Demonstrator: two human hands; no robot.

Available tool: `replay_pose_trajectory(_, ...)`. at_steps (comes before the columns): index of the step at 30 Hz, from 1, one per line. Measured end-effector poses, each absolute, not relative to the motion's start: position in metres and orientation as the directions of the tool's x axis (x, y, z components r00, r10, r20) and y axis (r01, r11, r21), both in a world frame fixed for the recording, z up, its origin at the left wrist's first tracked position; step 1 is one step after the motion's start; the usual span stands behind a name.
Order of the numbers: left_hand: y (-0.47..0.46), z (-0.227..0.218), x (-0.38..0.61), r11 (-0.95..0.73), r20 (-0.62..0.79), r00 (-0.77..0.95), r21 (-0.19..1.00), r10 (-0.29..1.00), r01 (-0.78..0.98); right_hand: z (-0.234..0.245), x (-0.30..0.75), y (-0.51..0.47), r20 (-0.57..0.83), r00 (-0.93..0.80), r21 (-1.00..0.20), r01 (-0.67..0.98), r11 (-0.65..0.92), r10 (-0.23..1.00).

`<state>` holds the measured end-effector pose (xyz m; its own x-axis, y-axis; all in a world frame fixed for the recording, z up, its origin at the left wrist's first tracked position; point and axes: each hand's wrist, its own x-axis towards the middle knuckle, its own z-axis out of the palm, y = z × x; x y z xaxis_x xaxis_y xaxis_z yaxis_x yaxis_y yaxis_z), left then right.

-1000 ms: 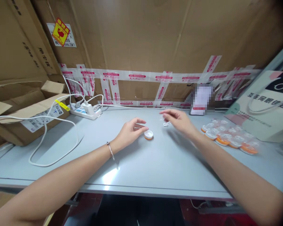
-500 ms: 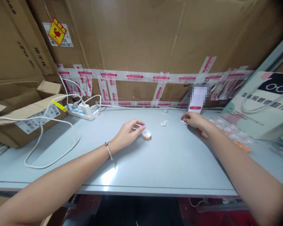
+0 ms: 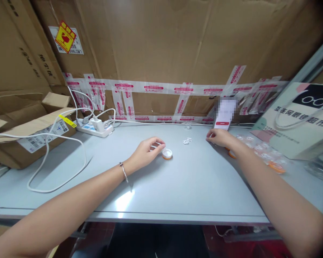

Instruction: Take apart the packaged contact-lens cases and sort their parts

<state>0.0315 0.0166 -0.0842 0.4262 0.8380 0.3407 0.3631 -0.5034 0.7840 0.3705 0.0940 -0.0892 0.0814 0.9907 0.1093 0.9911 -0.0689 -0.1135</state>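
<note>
My left hand (image 3: 147,150) rests on the grey table (image 3: 177,190) with its fingers curled into a loose pinch around something pale that I cannot make out. A small round white cap with an orange rim (image 3: 167,154) lies just right of its fingertips, apart from them. My right hand (image 3: 220,137) reaches to the far right of the table, fingers closed, tips down on a small white piece by the phone. Two small white pieces (image 3: 187,141) lie between the hands.
A row of orange-and-clear caps (image 3: 266,157) lies behind my right forearm. A phone (image 3: 225,114) leans on the taped cardboard wall. A paper bag (image 3: 298,122) stands at right. A power strip (image 3: 95,128), white cable (image 3: 56,181) and open carton (image 3: 29,138) sit at left.
My right hand swung from the table's middle to the far right near the phone and closed its fingers there. The left hand has stayed by the orange-rimmed cap.
</note>
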Motion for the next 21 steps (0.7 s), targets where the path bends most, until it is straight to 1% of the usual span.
replay_pose_trajectory(2, 0.018, -0.085, 0.030, -0.512, 0.338, 0.438, 0.772, 0.833, 0.378, -0.085, 0.367, 0.092, 0.121, 0.083, -0.112, 0.991, -0.070, 0.989)
replay_pose_trajectory(5, 0.021, -0.090, 0.028, -0.504, 0.285, 0.487, 0.761, 0.825, 0.409, -0.073, 0.348, 0.082, 0.220, 0.045, -0.167, 0.986, -0.008, 0.974)
replay_pose_trajectory(7, 0.022, -0.093, 0.027, -0.525, 0.253, 0.542, 0.730, 0.802, 0.437, -0.066, 0.324, 0.069, 0.272, -0.037, -0.272, 0.955, 0.114, 0.961)
replay_pose_trajectory(8, 0.023, -0.095, 0.027, -0.548, 0.246, 0.568, 0.704, 0.785, 0.452, -0.064, 0.309, 0.062, 0.262, -0.095, -0.323, 0.929, 0.180, 0.960)
replay_pose_trajectory(9, 0.023, -0.096, 0.028, -0.573, 0.246, 0.590, 0.674, 0.769, 0.467, -0.063, 0.294, 0.054, 0.209, -0.193, -0.440, 0.857, 0.268, 0.959)
replay_pose_trajectory(10, 0.023, -0.098, 0.028, -0.593, 0.249, 0.602, 0.645, 0.759, 0.481, -0.064, 0.278, 0.047, 0.135, -0.299, -0.532, 0.782, 0.324, 0.945)
replay_pose_trajectory(12, 0.024, -0.099, 0.030, -0.612, 0.257, 0.604, 0.609, 0.754, 0.505, -0.071, 0.250, 0.034, 0.092, -0.417, -0.611, 0.693, 0.382, 0.904)
replay_pose_trajectory(15, 0.025, -0.102, 0.032, -0.608, 0.268, 0.585, 0.599, 0.766, 0.521, -0.084, 0.226, 0.023, 0.082, -0.466, -0.647, 0.648, 0.402, 0.881)
replay_pose_trajectory(21, 0.028, -0.105, 0.033, -0.608, 0.285, 0.577, 0.616, 0.765, 0.502, -0.094, 0.222, 0.020, 0.091, -0.443, -0.739, 0.570, 0.358, 0.892)
